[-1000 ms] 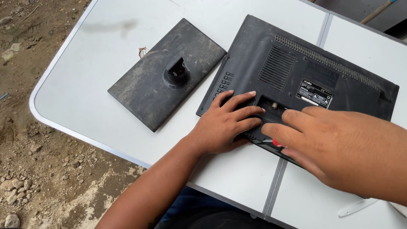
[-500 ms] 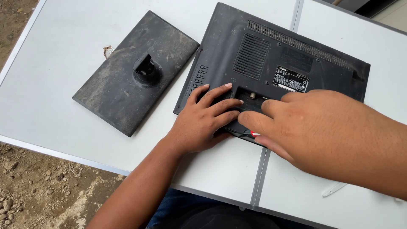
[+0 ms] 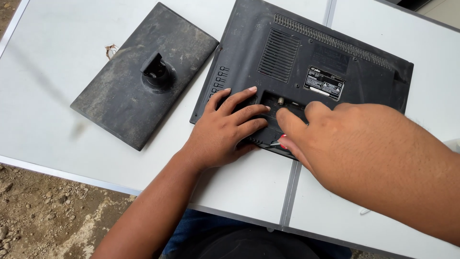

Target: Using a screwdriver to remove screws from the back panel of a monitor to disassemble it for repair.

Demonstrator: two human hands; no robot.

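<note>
On the white table (image 3: 57, 120) a dusty black monitor (image 3: 306, 67) lies face down. Left hand (image 3: 225, 129) rests flat on its lower edge, fingers spread. Right hand (image 3: 345, 139) pokes the connector recess (image 3: 280, 103), fingers extended, pinching nothing visible. Detached stand base (image 3: 143, 72) sits just beside. Best done by bracing firmly with left and working the recess gently.

The scene is viewed from one head-worn camera, aimed steeply down at the white table (image 3: 57, 110) from its near edge. It is held close (the far edge is cut off).
</note>
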